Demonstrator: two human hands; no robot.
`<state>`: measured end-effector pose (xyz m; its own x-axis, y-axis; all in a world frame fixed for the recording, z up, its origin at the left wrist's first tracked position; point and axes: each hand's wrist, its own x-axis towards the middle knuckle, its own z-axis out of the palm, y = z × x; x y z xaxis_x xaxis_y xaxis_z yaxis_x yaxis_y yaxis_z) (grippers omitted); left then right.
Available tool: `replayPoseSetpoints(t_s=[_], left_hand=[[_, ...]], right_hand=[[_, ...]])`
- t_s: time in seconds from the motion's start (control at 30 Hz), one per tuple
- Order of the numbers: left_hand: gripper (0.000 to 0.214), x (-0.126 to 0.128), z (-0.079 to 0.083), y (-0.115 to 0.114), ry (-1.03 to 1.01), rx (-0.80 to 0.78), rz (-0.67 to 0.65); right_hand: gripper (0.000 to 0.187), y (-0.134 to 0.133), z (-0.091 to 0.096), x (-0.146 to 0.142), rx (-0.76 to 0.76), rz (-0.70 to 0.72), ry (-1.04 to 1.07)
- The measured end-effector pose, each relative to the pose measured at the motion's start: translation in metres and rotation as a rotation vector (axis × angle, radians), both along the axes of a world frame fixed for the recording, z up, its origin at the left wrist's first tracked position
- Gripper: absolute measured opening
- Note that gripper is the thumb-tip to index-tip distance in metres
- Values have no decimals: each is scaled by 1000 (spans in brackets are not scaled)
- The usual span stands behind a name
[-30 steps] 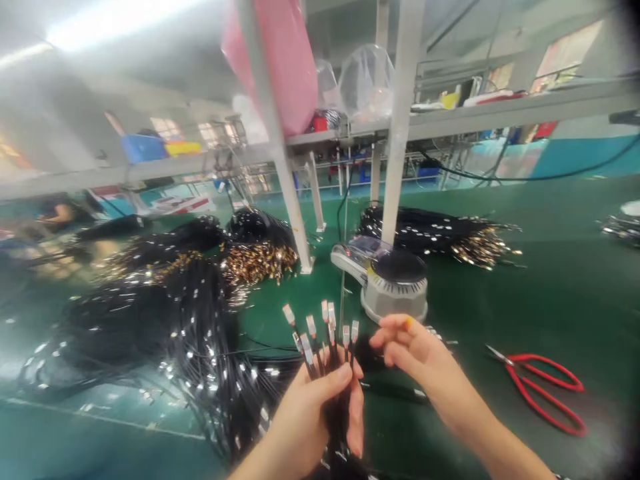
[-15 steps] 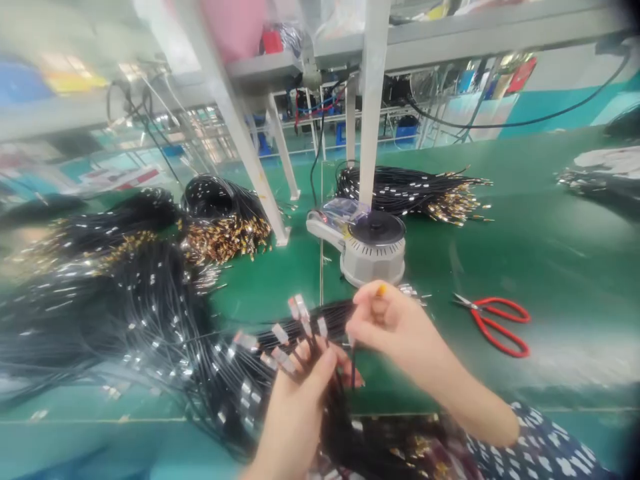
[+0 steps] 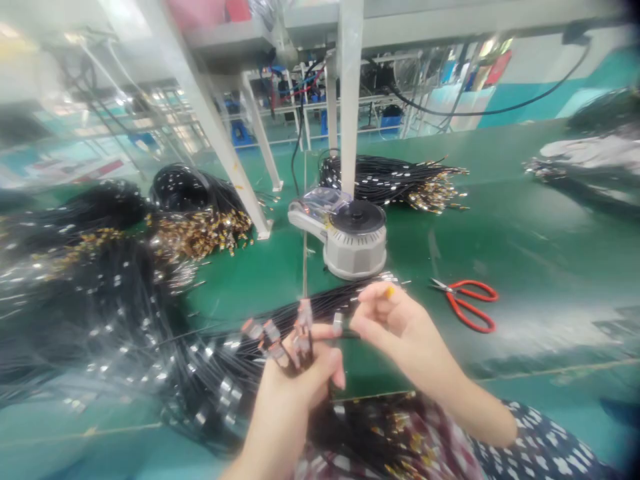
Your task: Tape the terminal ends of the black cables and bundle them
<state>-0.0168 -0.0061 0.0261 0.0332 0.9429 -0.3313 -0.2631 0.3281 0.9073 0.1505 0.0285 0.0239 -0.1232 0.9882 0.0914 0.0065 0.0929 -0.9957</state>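
My left hand point(image 3: 305, 373) is closed around several black cables point(image 3: 287, 360), whose ends stand up above the fingers. Those ends carry small pale tags with reddish tips. A single silvery tag point(image 3: 339, 323) sits at the extended left index fingertip. Just right of it, my right hand point(image 3: 387, 317) is pinched, thumb against fingers; whatever lies between them is hidden. One right finger bears an orange-yellow spot. Behind both hands a bundle of black cables point(image 3: 320, 297) lies across the green table point(image 3: 415, 260). More cables point(image 3: 370, 433) with gold-coloured ends rest at my lap.
A round tape dispenser point(image 3: 355, 253) stands beyond my hands, beside a white post point(image 3: 350, 100). Red-handled scissors point(image 3: 470, 303) lie to the right. Cable heaps point(image 3: 125, 293) cover the left side; another bundle point(image 3: 390, 180) lies behind the dispenser. A slanted leg point(image 3: 215, 127) stands left.
The view has shifted, so the table things sit further left. My left index finger now reaches out toward the right hand, beside a tag. The right hand stays pinched.
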Motion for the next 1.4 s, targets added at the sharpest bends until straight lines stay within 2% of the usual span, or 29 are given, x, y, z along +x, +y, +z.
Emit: replayPoseSetpoints(t_s=[0.07,0.13,0.17,0.2,0.27,0.33,0.43,0.5,0.57,0.67,0.73,0.8,0.87,0.97,1.17,1.4], left_hand=[[34,0,0,0,27,-20,12],[33,1,-1,0,71,-35,-1],[31,2,0,1,103,-31,-9],[29,3,0,1,131,-25,-14],[25,6,3,4,157,-24,-34],[23,9,5,6,154,-30,-56],[22,11,6,10,155,-28,-104],[22,11,5,12,170,-29,-136],[21,12,5,11,199,-23,-141],[16,13,8,10,289,12,-124],[12,14,11,9,361,47,-156],[8,15,13,9,408,82,-211],[4,17,15,9,433,104,-235],[5,20,18,7,470,133,-257],[7,20,19,-4,511,193,-320],[6,16,18,-8,534,248,-387]], right_hand=[[22,7,-8,39,34,-87,-159],[22,13,-19,91,49,-270,-285],[22,15,-25,118,63,-386,-476],[22,15,-32,142,37,-430,-690],[26,13,-46,178,11,-443,-1068],[27,8,-59,194,46,-388,-1231],[21,2,-69,194,83,-347,-1271],[15,1,-66,188,52,-351,-1217],[17,0,-56,183,-73,-327,-1000],[31,-6,-35,168,-268,-169,-476],[35,-13,-20,151,-257,-54,-209],[36,-20,-4,132,-305,141,-109],[40,-24,10,116,-334,274,-185],[45,-22,26,106,-288,376,-399],[41,-10,45,101,10,476,-872],[45,-8,49,91,49,574,-980]])
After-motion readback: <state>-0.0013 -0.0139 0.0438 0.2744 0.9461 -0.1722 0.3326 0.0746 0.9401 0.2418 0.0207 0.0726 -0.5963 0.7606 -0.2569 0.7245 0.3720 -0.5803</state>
